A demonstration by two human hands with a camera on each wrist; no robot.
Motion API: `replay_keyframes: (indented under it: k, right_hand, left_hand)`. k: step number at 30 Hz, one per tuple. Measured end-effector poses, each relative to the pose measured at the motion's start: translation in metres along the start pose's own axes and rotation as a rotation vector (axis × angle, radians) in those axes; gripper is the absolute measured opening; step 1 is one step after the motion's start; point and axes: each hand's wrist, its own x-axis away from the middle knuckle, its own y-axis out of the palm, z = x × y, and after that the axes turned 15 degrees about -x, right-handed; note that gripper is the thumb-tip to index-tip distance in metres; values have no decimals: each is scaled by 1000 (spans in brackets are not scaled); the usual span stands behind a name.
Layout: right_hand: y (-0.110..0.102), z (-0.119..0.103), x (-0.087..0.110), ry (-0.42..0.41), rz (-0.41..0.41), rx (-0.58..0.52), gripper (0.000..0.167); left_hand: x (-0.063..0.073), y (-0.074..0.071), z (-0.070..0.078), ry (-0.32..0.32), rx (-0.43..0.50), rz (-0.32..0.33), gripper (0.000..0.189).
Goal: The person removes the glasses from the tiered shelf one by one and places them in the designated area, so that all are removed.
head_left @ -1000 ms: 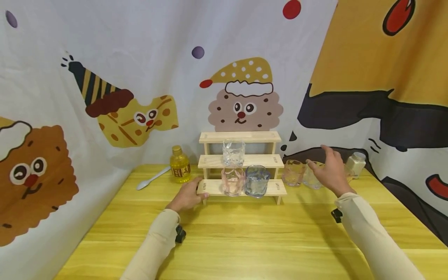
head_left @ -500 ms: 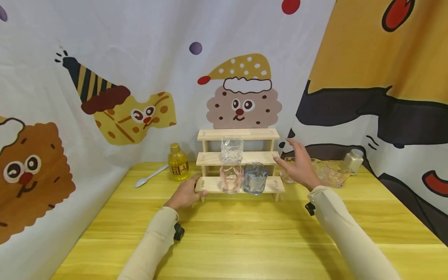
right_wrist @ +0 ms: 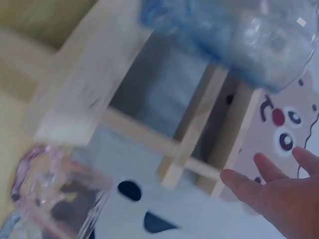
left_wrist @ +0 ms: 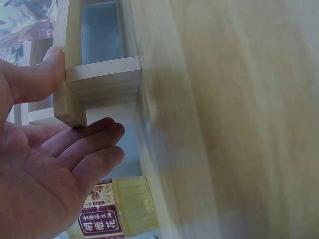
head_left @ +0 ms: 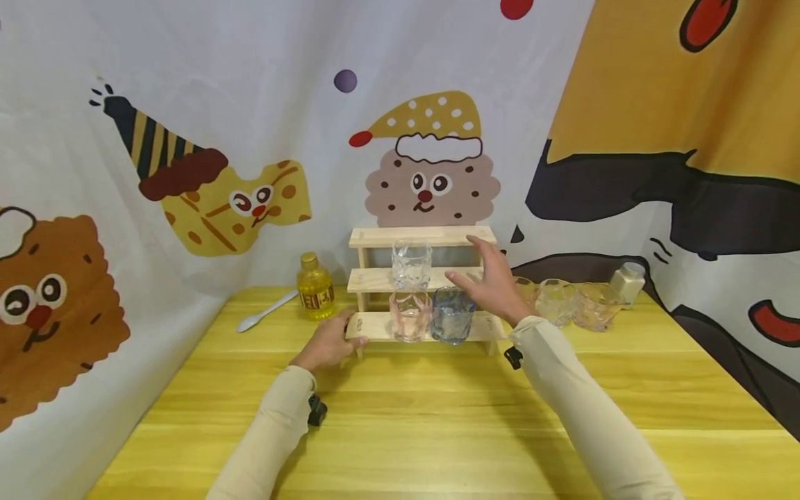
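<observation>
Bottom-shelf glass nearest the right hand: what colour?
Blue glass, seen best in the head view.

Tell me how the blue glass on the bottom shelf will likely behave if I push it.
The blue glass looks rigid and probably breakable, judging by its see-through walls. Its shiny surface may be slippery to bare fingers. Standing near the front edge of the bottom shelf, it could tip off if pushed forward.

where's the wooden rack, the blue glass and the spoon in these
Wooden rack (head_left: 419, 237): head view, on its bare top board.
Blue glass (head_left: 451, 323): head view, on the middle of its front.
Spoon (head_left: 267, 310): head view, on its handle.
</observation>
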Motion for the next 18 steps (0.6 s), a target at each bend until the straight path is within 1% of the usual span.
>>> replay_keyframes:
  k: [8,18]
  right_hand:
    - [24,-19,-11,93,-89,-93,88]
    - [47,-28,-25,181,-137,-212,89]
  left_hand:
    - [1,-3,0,10,-11,2,73]
    - [2,-4,2,-8,9,-8,73]
